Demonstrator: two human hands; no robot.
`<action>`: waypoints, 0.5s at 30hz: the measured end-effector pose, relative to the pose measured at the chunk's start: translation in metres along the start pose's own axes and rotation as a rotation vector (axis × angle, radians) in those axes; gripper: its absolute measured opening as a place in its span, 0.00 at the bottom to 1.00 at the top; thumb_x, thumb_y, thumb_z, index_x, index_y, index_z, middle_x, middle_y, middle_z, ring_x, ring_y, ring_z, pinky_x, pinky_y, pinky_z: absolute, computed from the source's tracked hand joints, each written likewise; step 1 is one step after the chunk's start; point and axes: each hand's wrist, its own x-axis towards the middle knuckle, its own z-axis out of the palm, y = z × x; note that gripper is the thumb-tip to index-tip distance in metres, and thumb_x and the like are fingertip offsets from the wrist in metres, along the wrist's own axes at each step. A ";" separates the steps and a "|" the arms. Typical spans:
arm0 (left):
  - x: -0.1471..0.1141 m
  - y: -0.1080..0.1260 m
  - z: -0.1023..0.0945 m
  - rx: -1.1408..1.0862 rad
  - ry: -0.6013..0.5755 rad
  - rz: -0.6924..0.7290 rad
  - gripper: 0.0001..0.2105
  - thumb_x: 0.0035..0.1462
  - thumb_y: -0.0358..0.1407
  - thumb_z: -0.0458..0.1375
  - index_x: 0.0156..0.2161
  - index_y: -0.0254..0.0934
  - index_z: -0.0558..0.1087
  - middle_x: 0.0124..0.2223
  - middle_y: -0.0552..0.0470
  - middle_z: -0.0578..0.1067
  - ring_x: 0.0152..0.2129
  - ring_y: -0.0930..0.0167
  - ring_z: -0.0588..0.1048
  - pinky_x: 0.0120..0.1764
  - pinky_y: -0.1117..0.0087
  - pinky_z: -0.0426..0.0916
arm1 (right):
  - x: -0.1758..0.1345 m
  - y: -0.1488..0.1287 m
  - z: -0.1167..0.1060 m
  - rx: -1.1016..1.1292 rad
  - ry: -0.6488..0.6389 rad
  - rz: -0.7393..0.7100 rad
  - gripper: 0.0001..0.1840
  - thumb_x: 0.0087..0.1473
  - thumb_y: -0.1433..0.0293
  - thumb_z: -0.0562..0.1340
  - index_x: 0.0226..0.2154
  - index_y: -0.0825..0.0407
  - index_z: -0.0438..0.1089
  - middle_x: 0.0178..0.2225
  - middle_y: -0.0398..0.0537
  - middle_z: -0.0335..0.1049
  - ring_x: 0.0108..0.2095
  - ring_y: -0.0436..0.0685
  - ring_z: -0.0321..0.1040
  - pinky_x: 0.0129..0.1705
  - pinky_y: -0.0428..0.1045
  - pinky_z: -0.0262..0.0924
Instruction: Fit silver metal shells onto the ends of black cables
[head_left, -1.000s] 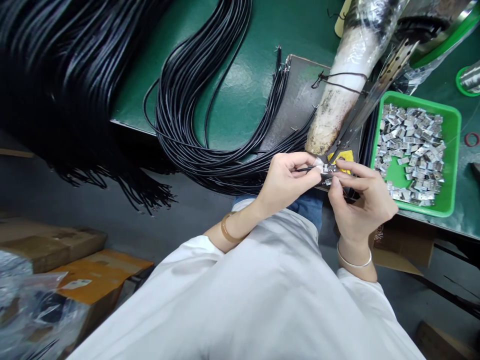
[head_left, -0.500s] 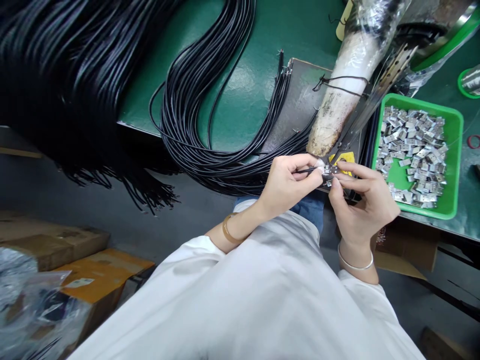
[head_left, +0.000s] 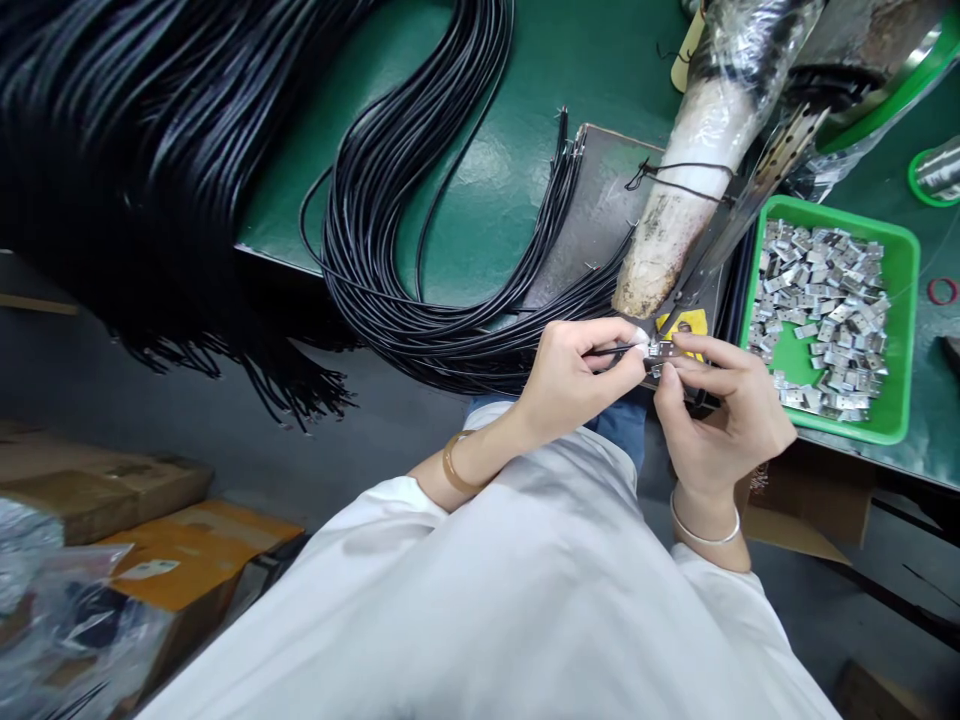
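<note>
Pinched between the thumb and fingers of my left hand [head_left: 581, 375] is the end of a black cable [head_left: 611, 350]. A small silvery metal connector [head_left: 663, 348] sits at that cable end, between my two hands. My right hand [head_left: 724, 400] has its thumb and index finger closed on the connector's right side. Fingertips hide part of the joint between cable and connector. Just above, the narrow tip of a metal tool [head_left: 679, 300] slants down close to the connector, beside a yellow pad [head_left: 690, 322].
A stained white tube [head_left: 675, 215] wrapped in plastic slopes down over the work spot. On the right stands a green tray [head_left: 907, 330] of loose metal connectors. Bundled black cables [head_left: 367, 240] curve across the green table [head_left: 600, 50]; more hang over its left edge. Cardboard boxes [head_left: 202, 550] lie lower left.
The view has shifted slightly. Both hands keep hold of the cable and the connector, with the right fingers moved only a little.
</note>
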 end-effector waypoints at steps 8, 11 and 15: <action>-0.001 -0.003 0.001 -0.018 -0.001 -0.072 0.07 0.55 0.34 0.61 0.32 0.31 0.77 0.22 0.59 0.62 0.18 0.82 0.52 0.20 0.80 0.52 | 0.000 0.002 0.000 0.009 -0.016 0.019 0.09 0.53 0.77 0.69 0.34 0.48 0.72 0.40 0.45 0.81 0.43 0.56 0.80 0.43 0.52 0.75; -0.001 -0.004 0.001 -0.025 -0.006 -0.075 0.07 0.56 0.34 0.61 0.32 0.32 0.77 0.22 0.60 0.61 0.19 0.81 0.53 0.21 0.79 0.52 | 0.002 0.002 0.000 -0.022 -0.018 -0.004 0.10 0.52 0.78 0.69 0.34 0.49 0.72 0.40 0.44 0.81 0.43 0.55 0.79 0.45 0.50 0.74; 0.002 -0.002 -0.003 -0.150 -0.107 -0.136 0.09 0.58 0.36 0.60 0.31 0.31 0.76 0.25 0.56 0.68 0.21 0.80 0.62 0.25 0.79 0.58 | 0.001 0.006 -0.004 -0.084 -0.108 -0.071 0.11 0.55 0.78 0.68 0.39 0.49 0.71 0.45 0.45 0.80 0.46 0.54 0.79 0.46 0.49 0.72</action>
